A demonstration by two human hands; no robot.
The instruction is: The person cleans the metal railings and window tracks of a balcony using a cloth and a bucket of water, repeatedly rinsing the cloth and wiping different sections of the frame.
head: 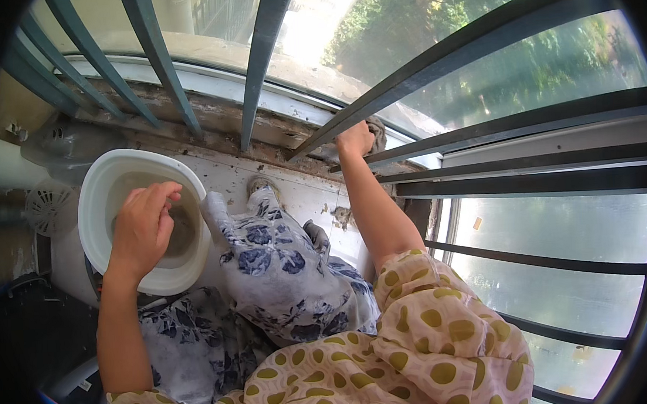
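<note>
My right hand (355,138) reaches between the metal bars and grips a grey-brown cloth (376,135). The cloth is against the bottom of the window frame (295,108), partly hidden by my hand and a bar. On the other side, my left hand (146,226) hovers above a white plastic tub (92,216), back of the hand up, fingers loosely bent, nothing seen in it. Cloudy water (184,244) lies in the tub. The brown ledge (219,131) below the glass is rough, with flaking and dirt.
Dark grey-green bars (264,61) run along the window and curve around to the right. A white pipe (10,160) and a round slotted plastic piece (50,207) are at the left. Debris dots the white tiled floor (227,177). My patterned trousers (283,271) are close beside the tub.
</note>
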